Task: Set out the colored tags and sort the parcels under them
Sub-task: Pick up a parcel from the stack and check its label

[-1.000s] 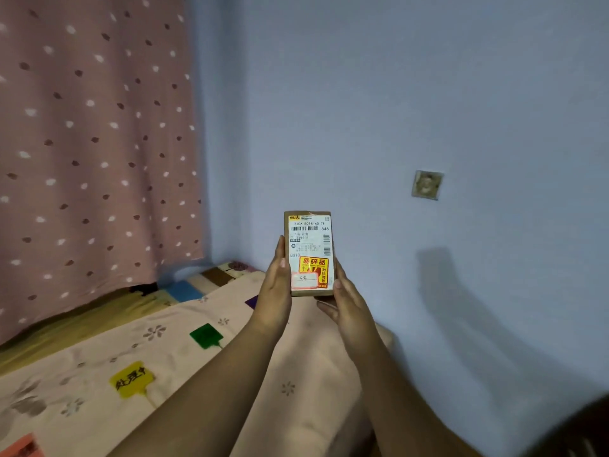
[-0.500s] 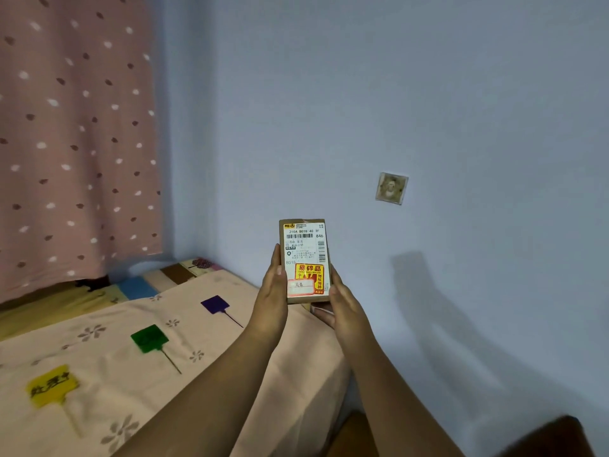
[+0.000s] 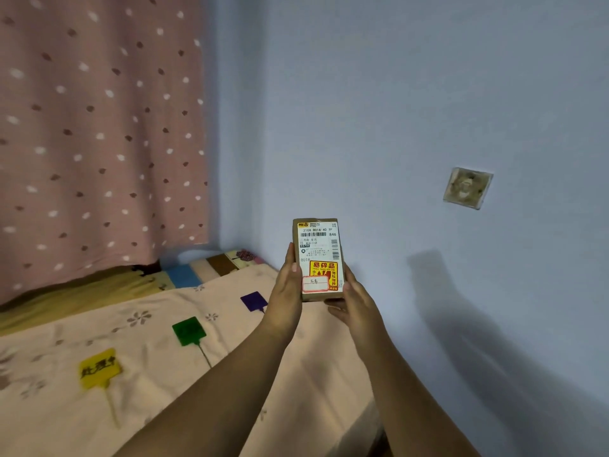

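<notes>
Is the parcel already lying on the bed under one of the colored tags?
No, both the left hand and the right hand hold the parcel upright above the bed.

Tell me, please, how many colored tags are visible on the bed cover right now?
3: a yellow tag nearest the camera, a green tag beyond it, a purple tag by the left hand. Others may lie outside the frame.

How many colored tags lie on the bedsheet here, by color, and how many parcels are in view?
Yellow tag: 1
Green tag: 1
Purple tag: 1
Parcel, held up between left hand and right hand: 1
Total: 4 things, 3 tags and 1 parcel.
</notes>
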A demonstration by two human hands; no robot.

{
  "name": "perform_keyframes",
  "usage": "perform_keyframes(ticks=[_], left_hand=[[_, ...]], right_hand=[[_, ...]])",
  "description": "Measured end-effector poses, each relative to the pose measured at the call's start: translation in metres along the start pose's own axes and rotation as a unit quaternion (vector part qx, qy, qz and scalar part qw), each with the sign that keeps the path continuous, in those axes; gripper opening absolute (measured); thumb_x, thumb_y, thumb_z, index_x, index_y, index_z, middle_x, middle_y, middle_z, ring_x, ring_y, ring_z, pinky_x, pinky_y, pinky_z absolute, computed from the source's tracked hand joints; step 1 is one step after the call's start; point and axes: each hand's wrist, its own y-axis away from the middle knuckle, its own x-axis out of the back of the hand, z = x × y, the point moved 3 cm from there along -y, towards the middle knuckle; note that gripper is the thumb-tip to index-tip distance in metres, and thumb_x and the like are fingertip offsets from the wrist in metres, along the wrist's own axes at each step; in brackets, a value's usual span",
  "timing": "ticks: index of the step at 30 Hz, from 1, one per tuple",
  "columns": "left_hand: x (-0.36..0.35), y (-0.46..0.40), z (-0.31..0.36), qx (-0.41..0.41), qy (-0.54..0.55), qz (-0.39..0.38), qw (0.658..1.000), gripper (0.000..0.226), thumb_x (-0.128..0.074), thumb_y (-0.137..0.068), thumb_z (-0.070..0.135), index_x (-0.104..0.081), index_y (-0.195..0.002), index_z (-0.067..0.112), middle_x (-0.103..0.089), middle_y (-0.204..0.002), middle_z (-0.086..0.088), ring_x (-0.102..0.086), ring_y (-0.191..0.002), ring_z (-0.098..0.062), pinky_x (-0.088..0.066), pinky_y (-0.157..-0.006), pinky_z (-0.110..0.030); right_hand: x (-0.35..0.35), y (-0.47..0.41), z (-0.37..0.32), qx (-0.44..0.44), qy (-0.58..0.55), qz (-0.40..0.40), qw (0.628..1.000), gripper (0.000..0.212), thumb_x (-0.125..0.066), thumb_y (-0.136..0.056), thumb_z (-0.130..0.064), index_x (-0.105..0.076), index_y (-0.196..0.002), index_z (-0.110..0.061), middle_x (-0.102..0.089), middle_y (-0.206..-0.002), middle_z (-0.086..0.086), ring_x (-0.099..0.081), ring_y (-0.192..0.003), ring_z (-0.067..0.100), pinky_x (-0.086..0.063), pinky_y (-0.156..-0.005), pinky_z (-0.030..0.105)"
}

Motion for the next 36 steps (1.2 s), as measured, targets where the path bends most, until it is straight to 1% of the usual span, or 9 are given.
perform_keyframes(ticks=[4,10,15,19,23,27,29,32,36], left_hand=[[0.018,-0.034,-0.007,0.008,-0.002,0.02,1.0,0.041,-0.03,-0.105,0.038,-0.028,-0.145,0.048,-0.055,-0.139,0.013,-0.063,-0.114,-0.003,-0.052,-0.094,-0.022],[0.052,-0.072,-0.022,0.044,-0.002,0.038,0.998,0.042,-0.031,-0.106,0.03,-0.026,-0.144,0.048,-0.058,-0.122,0.018,-0.063,-0.084,0.013,-0.051,-0.062,-0.004],[0.077,-0.1,-0.057,0.093,0.001,0.045,0.995,0.046,-0.034,-0.106,0.028,-0.029,-0.15,0.042,-0.061,-0.129,0.012,-0.066,-0.101,0.002,-0.054,-0.077,-0.01],[0.087,-0.114,-0.071,0.112,0.001,0.068,0.991,0.046,-0.036,-0.105,0.028,-0.031,-0.148,0.044,-0.061,-0.135,0.008,-0.064,-0.114,-0.013,-0.048,-0.105,-0.037],[0.095,-0.131,-0.095,0.132,0.002,0.092,0.987,0.048,-0.04,-0.104,0.023,-0.033,-0.148,0.043,-0.066,-0.125,0.012,-0.068,-0.107,-0.011,-0.05,-0.102,-0.037],[0.096,-0.151,-0.127,0.161,0.014,0.121,0.979,0.047,-0.041,-0.104,0.018,-0.036,-0.146,0.039,-0.068,-0.123,0.006,-0.071,-0.096,-0.008,-0.058,-0.082,-0.022],[0.096,-0.162,-0.147,0.184,0.018,0.14,0.973,0.045,-0.039,-0.104,0.016,-0.038,-0.144,0.037,-0.067,-0.124,0.004,-0.07,-0.092,-0.004,-0.058,-0.076,-0.017],[0.098,-0.183,-0.178,0.209,0.015,0.155,0.965,0.045,-0.039,-0.103,0.014,-0.041,-0.144,0.033,-0.069,-0.12,0.008,-0.069,-0.098,-0.004,-0.054,-0.087,-0.02],[0.102,-0.204,-0.22,0.244,0.02,0.188,0.951,0.047,-0.037,-0.102,0.01,-0.043,-0.144,0.031,-0.068,-0.123,0.004,-0.066,-0.111,-0.015,-0.047,-0.105,-0.033]], right_hand=[[-0.015,-0.037,0.001,0.002,0.006,-0.014,1.0,0.042,-0.036,-0.104,-0.035,-0.039,-0.146,-0.037,-0.063,-0.13,-0.005,-0.066,-0.109,0.015,-0.056,-0.089,0.027],[-0.043,-0.096,0.023,0.001,0.025,-0.06,0.998,0.041,-0.035,-0.104,-0.038,-0.039,-0.145,-0.038,-0.06,-0.133,-0.004,-0.065,-0.112,0.018,-0.055,-0.093,0.033],[-0.059,-0.128,0.049,-0.031,0.045,-0.081,0.995,0.041,-0.036,-0.103,-0.04,-0.038,-0.144,-0.039,-0.063,-0.129,0.0,-0.07,-0.102,0.019,-0.057,-0.088,0.032],[-0.066,-0.155,0.067,-0.048,0.039,-0.095,0.994,0.034,-0.038,-0.104,-0.037,-0.044,-0.137,-0.043,-0.064,-0.126,0.001,-0.069,-0.101,0.019,-0.058,-0.084,0.029],[-0.072,-0.185,0.092,-0.082,0.025,-0.117,0.99,0.037,-0.038,-0.104,-0.034,-0.045,-0.141,-0.038,-0.065,-0.125,-0.002,-0.068,-0.104,0.018,-0.057,-0.083,0.027],[-0.074,-0.215,0.126,-0.088,0.012,-0.166,0.982,0.04,-0.038,-0.103,-0.041,-0.042,-0.142,-0.043,-0.061,-0.131,-0.008,-0.06,-0.117,0.012,-0.052,-0.086,0.024],[-0.075,-0.231,0.148,-0.091,0.013,-0.184,0.979,0.036,-0.041,-0.1,-0.045,-0.046,-0.136,-0.049,-0.058,-0.135,-0.011,-0.055,-0.124,0.01,-0.047,-0.096,0.028],[-0.077,-0.256,0.179,-0.101,0.007,-0.201,0.974,0.032,-0.046,-0.1,-0.04,-0.053,-0.13,-0.048,-0.06,-0.133,-0.015,-0.056,-0.123,0.004,-0.042,-0.106,0.03],[-0.086,-0.284,0.212,-0.12,0.009,-0.242,0.963,0.032,-0.042,-0.103,-0.021,-0.051,-0.132,-0.032,-0.061,-0.127,-0.016,-0.059,-0.109,-0.012,-0.044,-0.091,0.008]])
